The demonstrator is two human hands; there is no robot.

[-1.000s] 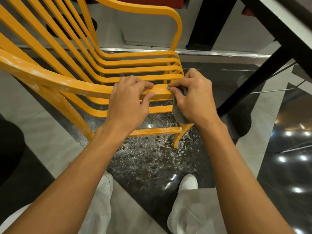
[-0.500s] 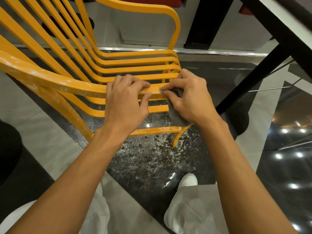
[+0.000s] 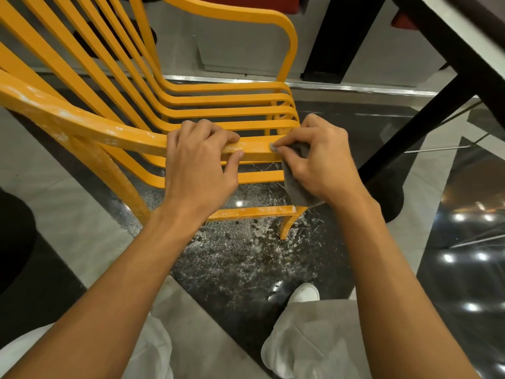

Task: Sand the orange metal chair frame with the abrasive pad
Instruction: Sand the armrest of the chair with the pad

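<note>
Nearest: pale trousers (image 3: pixel 314 340), white shoe (image 3: pixel 306 292), speckled dark floor (image 3: pixel 232 258) dusted white. Mid: left hand (image 3: pixel 199 165) wrapped around scuffed near armrest of orange chair frame (image 3: pixel 226 108); right hand (image 3: pixel 317 160) pinching grey abrasive pad (image 3: pixel 296 191) against same rail, fingertips touching metal. Far right: black table leg (image 3: pixel 415 132); no legible writing.

My left hand (image 3: pixel 202 160) wraps the near armrest rail (image 3: pixel 82 124), so sliding left along it is blocked. My right hand (image 3: pixel 314 160), closed on the grey pad (image 3: pixel 296 190), sits at the rail's front end. Gaps between the seat slats (image 3: pixel 232 112) are narrow. To my right, a black table leg (image 3: pixel 426 116) slants close by. Below the rail, bare floor (image 3: pixel 240 258) lies open.
</note>
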